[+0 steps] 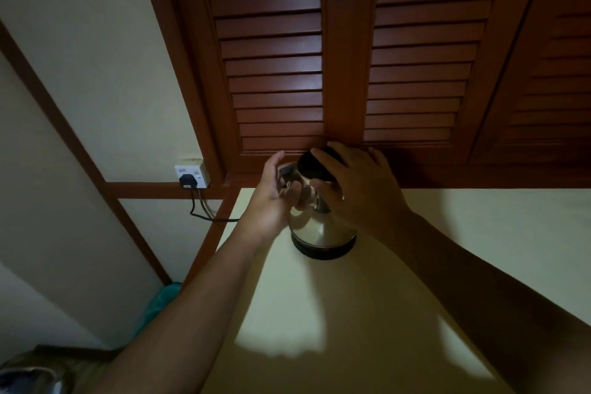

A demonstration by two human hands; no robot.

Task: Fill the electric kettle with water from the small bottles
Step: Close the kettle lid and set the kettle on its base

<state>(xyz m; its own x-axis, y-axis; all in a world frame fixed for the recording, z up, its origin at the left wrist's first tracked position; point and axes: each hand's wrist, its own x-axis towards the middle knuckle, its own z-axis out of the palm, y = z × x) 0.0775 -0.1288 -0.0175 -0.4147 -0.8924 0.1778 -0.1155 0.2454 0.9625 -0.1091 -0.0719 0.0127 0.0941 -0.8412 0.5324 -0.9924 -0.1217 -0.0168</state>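
Note:
A steel electric kettle (315, 227) with a black base stands on the pale tabletop (463, 233) near its back edge. Its black lid (315, 166) is on top. My right hand (355, 189) lies over the lid, fingers curled around its rim. My left hand (275, 192) is at the kettle's left side, fingers wrapped around the black handle area. No small bottles are in view.
Dark wooden louvred doors (287, 57) rise right behind the table. A wall socket (192, 176) with a black plug and hanging cord sits at the left. A teal bag (160, 304) lies on the floor below, and a shiny metal object (28, 377) is at the bottom left corner.

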